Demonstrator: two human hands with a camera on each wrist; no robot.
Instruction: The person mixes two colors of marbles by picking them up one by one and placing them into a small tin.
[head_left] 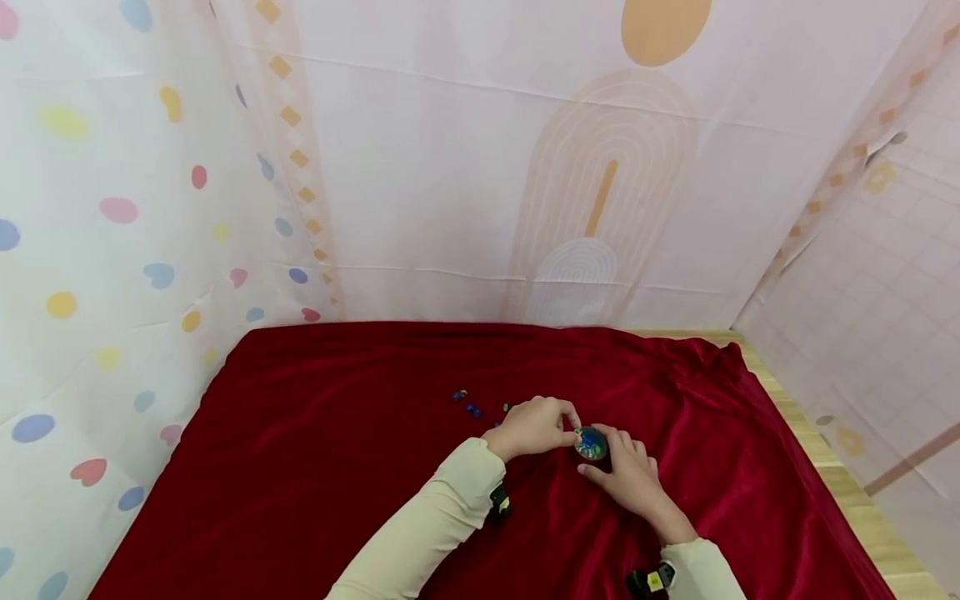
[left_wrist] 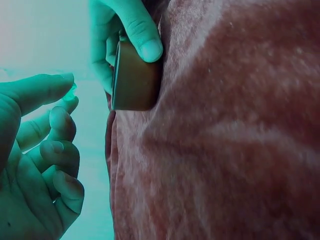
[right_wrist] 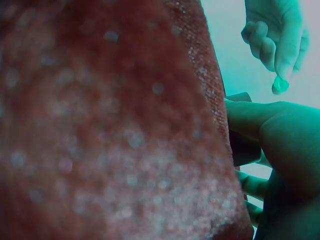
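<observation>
Left wrist view gives us a side that the head view misses: the smooth, upright wall of a low, round container (left_wrist: 132,80), its base on a deep red, velvety cloth (head_left: 337,500). It also shows us a gap between that container and the small, pale green piece (left_wrist: 71,92) pinched between thumb and forefinger of the left hand (head_left: 534,427); from the head, those fingertips seem to meet the container's left rim. Right wrist view repeats the gap, but the right hand (head_left: 630,475) hides much of the container there, and blurred cloth fills the left of that view. Only the head view shows us the container's top, mottled blue, green and white, too small for us to tell what lies in it. We see the right hand holding the container from its right, thumb on the near side, fingers on the far side

Tiny dark blue beads (head_left: 474,410) lie scattered beyond the left wrist, seen from the head alone

The cloth's far edge meets a pale printed wall hanging (head_left: 420,208), well apart from both hands; light wooden tabletop (head_left: 832,483) borders the right. Our widest room is left of the cream left sleeve (head_left: 438,500); between the hands, the container leaves little
</observation>
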